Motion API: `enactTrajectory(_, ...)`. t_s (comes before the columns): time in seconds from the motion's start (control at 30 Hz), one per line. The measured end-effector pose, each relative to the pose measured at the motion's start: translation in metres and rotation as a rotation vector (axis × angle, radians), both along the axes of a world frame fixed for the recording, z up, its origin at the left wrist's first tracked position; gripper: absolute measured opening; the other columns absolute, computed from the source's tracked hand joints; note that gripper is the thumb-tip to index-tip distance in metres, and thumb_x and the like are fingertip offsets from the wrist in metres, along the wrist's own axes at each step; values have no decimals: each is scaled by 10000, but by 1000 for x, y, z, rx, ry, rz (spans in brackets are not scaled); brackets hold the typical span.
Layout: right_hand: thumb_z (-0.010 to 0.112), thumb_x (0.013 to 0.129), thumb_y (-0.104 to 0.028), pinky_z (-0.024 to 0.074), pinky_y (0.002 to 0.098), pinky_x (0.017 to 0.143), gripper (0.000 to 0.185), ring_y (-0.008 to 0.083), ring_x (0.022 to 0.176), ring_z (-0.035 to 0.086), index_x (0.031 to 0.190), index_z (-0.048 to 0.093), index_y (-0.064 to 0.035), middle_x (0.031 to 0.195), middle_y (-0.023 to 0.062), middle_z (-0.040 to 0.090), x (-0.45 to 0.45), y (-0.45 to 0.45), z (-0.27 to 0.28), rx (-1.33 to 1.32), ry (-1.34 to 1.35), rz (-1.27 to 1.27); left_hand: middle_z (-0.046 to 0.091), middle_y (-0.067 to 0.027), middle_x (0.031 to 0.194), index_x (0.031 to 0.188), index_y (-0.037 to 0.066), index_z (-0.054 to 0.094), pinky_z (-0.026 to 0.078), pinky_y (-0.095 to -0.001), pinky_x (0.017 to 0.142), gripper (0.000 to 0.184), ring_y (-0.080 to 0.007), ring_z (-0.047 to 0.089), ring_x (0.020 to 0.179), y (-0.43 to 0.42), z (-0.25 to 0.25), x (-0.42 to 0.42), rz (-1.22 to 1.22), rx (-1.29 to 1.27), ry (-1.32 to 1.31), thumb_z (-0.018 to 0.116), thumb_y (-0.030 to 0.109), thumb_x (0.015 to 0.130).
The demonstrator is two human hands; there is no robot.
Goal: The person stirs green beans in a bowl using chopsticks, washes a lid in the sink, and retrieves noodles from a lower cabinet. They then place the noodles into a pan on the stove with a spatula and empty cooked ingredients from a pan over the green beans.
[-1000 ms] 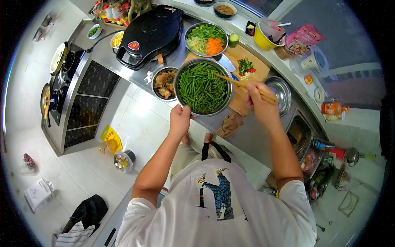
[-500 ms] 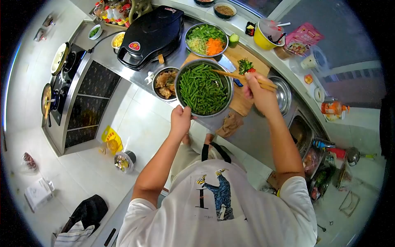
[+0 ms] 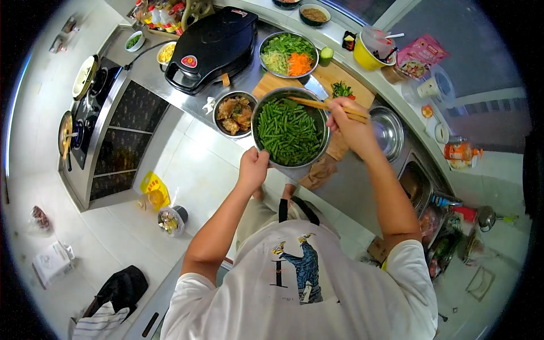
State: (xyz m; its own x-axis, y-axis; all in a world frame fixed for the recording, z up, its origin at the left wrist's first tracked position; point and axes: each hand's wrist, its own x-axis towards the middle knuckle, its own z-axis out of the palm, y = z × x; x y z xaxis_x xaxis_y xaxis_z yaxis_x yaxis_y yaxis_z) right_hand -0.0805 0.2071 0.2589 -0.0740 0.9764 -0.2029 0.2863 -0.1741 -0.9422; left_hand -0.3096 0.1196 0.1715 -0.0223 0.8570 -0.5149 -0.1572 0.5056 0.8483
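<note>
My left hand (image 3: 254, 168) grips the lower left rim of a steel bowl (image 3: 327, 141) full of cut green beans (image 3: 288, 131). Closed round a pair of wooden chopsticks (image 3: 309, 102), my right hand (image 3: 348, 122) is at the bowl's right side, and the chopstick tips reach into the bowl over the beans. Just left of the bowl stands a smaller bowl of browned pieces (image 3: 234, 115). Behind it are a wooden cutting board (image 3: 276, 85) and a bowl of shredded vegetables (image 3: 288, 55). Chopped greens and red bits (image 3: 342, 89) lie on the board.
A black electric griddle (image 3: 212, 48) stands at the back left. To the right are an empty steel basin (image 3: 387, 133) and the sink (image 3: 415, 184). A brown cloth (image 3: 319, 173) lies at the counter's front edge. The stove (image 3: 90, 113) is far left.
The bowl and my left hand have shifted slightly right. The chopsticks in my right hand have moved across the bowl's upper part, and the beans lie differently.
</note>
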Motion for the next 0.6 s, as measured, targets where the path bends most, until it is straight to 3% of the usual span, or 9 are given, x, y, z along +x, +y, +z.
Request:
enactTrajectory(0.17,536,950,-193,451,219,542,191,73,601,548,919,626,-27,680,9,591,-6,-20,-18,-86,-8,206,666,-96,880,954,-60,577,569,-295,692,211,-160,654,747,-2,-12,-7,4,-1,-21,434,92,923)
enactTrajectory(0.23,533,952,-190,451,221,544,190,75,601,549,919,622,-25,683,12,593,-2,-15,-4,-49,-39,191,645,-61,867,1014,3,555,487,-262,546,200,-136,623,691,-7,-24,-12,-27,18,-58,429,138,939)
enactTrajectory(0.27,529,954,-187,451,223,546,190,77,602,551,919,619,-23,685,14,596,-1,-15,4,-14,-72,166,645,-61,867,1014,3,555,487,-262,546,200,-136,623,691,-10,-32,-15,-25,10,-56,429,138,939)
enactTrajectory(0.33,529,953,-186,453,236,545,189,85,596,554,909,615,-24,679,15,600,-12,-8,4,35,-43,158,643,-71,879,1010,-11,552,499,-262,602,195,-141,620,710,-6,-37,-18,-121,46,0,419,115,943)
enactTrajectory(0.4,524,951,-187,470,227,582,194,90,611,557,945,617,-17,687,19,603,-18,-8,-26,19,-16,273,640,-70,876,1004,-14,554,496,-264,605,193,-137,611,706,-5,-32,-14,-97,55,-24,419,110,944)
enactTrajectory(0.47,526,951,-178,471,226,591,183,98,627,571,940,615,-19,689,20,601,-13,-21,-31,164,-90,387,638,-68,873,997,-16,556,493,-266,608,190,-133,602,702,-4,-28,-15,-65,60,-46,418,105,946)
enactTrajectory(0.6,558,937,-240,471,269,562,233,117,598,575,893,620,-20,662,31,604,5,-43,5,-52,-101,248,644,-86,816,927,-44,561,543,-292,667,181,-144,617,687,-9,-38,-22,-46,-2,7,448,98,915)
